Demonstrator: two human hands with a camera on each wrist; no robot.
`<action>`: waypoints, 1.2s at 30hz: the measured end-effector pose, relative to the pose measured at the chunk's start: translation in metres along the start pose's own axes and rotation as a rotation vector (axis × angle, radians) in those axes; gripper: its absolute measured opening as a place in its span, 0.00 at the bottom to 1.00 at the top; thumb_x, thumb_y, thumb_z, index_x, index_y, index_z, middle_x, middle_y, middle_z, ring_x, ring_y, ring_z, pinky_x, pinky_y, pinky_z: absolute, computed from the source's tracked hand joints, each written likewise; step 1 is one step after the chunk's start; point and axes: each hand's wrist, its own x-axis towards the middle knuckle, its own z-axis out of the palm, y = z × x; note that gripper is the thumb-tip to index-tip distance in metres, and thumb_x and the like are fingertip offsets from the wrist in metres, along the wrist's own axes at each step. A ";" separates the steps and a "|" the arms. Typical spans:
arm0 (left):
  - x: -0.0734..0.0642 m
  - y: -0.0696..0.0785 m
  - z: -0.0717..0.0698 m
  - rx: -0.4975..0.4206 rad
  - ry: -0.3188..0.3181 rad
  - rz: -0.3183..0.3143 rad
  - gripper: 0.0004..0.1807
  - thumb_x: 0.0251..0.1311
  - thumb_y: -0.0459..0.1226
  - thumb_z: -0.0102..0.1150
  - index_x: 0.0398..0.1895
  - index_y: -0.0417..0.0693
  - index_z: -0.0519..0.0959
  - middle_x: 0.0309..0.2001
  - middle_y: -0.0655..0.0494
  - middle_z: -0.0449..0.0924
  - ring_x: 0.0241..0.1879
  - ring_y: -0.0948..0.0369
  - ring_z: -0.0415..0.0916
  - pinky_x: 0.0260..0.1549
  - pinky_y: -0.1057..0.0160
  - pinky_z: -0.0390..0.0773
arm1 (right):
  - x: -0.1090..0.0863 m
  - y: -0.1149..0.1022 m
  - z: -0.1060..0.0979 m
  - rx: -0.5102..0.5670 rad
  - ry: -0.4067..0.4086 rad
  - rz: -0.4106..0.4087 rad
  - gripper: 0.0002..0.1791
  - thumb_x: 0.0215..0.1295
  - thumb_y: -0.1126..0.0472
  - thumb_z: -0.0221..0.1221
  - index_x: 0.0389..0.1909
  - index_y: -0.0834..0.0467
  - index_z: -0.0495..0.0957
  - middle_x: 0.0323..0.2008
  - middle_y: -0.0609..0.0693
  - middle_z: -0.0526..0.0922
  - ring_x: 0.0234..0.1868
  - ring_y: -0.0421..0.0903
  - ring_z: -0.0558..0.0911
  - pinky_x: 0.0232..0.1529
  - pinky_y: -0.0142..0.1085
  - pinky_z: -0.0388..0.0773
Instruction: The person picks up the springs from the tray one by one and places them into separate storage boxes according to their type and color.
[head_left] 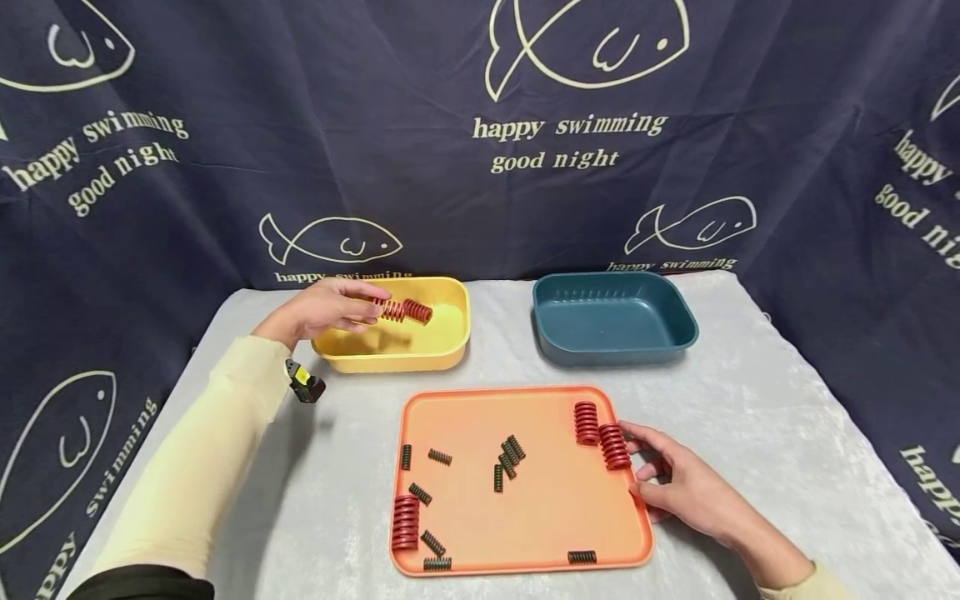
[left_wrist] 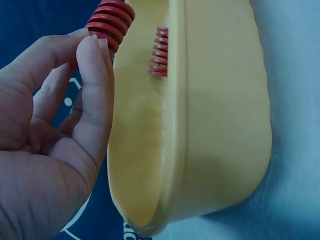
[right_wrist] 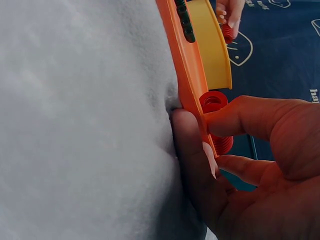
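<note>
Over the yellow bin (head_left: 397, 363), my left hand (head_left: 330, 308) pinches a red coil spring (left_wrist: 111, 22) between thumb and fingertips. Another red spring (head_left: 418, 312) lies inside that bin. My right hand (head_left: 686, 483) grips the right rim of the orange tray (head_left: 555, 508), with the thumb (right_wrist: 227, 119) over the rim and a finger (right_wrist: 187, 135) underneath. Close to those fingers, two red springs (head_left: 615, 447) stand against the tray's right side. A third red spring (head_left: 406, 522) is at the tray's left edge, and several small dark springs (head_left: 498, 477) are scattered across the tray.
A dark teal bin (head_left: 615, 356) stands at the back right, beside the yellow one. Grey cloth (head_left: 750, 400) covers the table. Behind it hangs a navy curtain (head_left: 450, 192) with fish drawings and lettering.
</note>
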 end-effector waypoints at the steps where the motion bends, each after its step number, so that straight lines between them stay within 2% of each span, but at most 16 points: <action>1: 0.000 0.000 -0.001 0.004 -0.002 -0.005 0.27 0.68 0.28 0.64 0.69 0.29 0.72 0.42 0.56 0.87 0.42 0.58 0.85 0.46 0.57 0.88 | 0.000 0.000 0.000 0.002 -0.005 -0.012 0.44 0.62 0.71 0.67 0.78 0.60 0.60 0.62 0.65 0.72 0.41 0.50 0.77 0.25 0.42 0.85; 4: 0.001 -0.002 -0.002 0.016 -0.013 -0.015 0.27 0.68 0.27 0.63 0.68 0.28 0.71 0.41 0.58 0.87 0.41 0.59 0.85 0.47 0.57 0.88 | 0.001 0.001 0.001 0.007 -0.008 -0.030 0.44 0.62 0.71 0.67 0.78 0.61 0.59 0.63 0.66 0.72 0.42 0.49 0.77 0.24 0.43 0.85; 9: 0.006 -0.006 -0.001 0.034 -0.022 -0.056 0.25 0.68 0.25 0.62 0.67 0.26 0.72 0.41 0.53 0.87 0.36 0.60 0.85 0.45 0.56 0.88 | 0.001 0.002 0.000 0.011 -0.008 -0.014 0.45 0.62 0.71 0.68 0.78 0.62 0.59 0.63 0.65 0.72 0.42 0.50 0.77 0.25 0.43 0.85; 13: 0.010 -0.008 0.001 0.082 -0.015 -0.094 0.24 0.67 0.25 0.62 0.65 0.26 0.74 0.41 0.47 0.86 0.36 0.57 0.85 0.43 0.57 0.89 | 0.001 0.002 0.000 0.026 -0.016 0.005 0.45 0.62 0.71 0.67 0.79 0.61 0.58 0.63 0.65 0.71 0.43 0.52 0.77 0.26 0.44 0.86; 17: 0.013 -0.009 0.002 0.121 -0.028 -0.123 0.23 0.66 0.24 0.62 0.64 0.27 0.74 0.38 0.46 0.86 0.36 0.57 0.83 0.41 0.59 0.89 | 0.001 0.002 -0.001 0.032 -0.023 0.011 0.45 0.62 0.72 0.67 0.79 0.61 0.58 0.64 0.66 0.71 0.43 0.53 0.77 0.27 0.45 0.86; 22: 0.014 -0.009 0.007 0.161 -0.064 -0.137 0.22 0.67 0.24 0.61 0.63 0.26 0.75 0.38 0.46 0.86 0.35 0.57 0.82 0.41 0.59 0.89 | 0.001 0.002 -0.001 0.030 -0.023 0.011 0.45 0.62 0.71 0.67 0.79 0.61 0.58 0.64 0.66 0.71 0.43 0.53 0.77 0.26 0.45 0.86; 28: 0.015 -0.009 0.013 0.189 -0.058 -0.157 0.21 0.65 0.25 0.64 0.61 0.28 0.78 0.43 0.43 0.87 0.38 0.54 0.83 0.45 0.54 0.88 | 0.002 0.001 -0.001 0.029 -0.019 0.014 0.44 0.63 0.71 0.67 0.78 0.61 0.59 0.63 0.65 0.71 0.43 0.53 0.77 0.26 0.45 0.85; 36: 0.019 -0.012 0.014 0.198 -0.060 -0.180 0.22 0.67 0.25 0.62 0.63 0.26 0.76 0.41 0.45 0.88 0.37 0.55 0.84 0.41 0.59 0.89 | 0.002 0.001 0.000 0.037 -0.006 0.040 0.44 0.62 0.71 0.67 0.78 0.59 0.59 0.62 0.63 0.71 0.44 0.54 0.77 0.26 0.46 0.86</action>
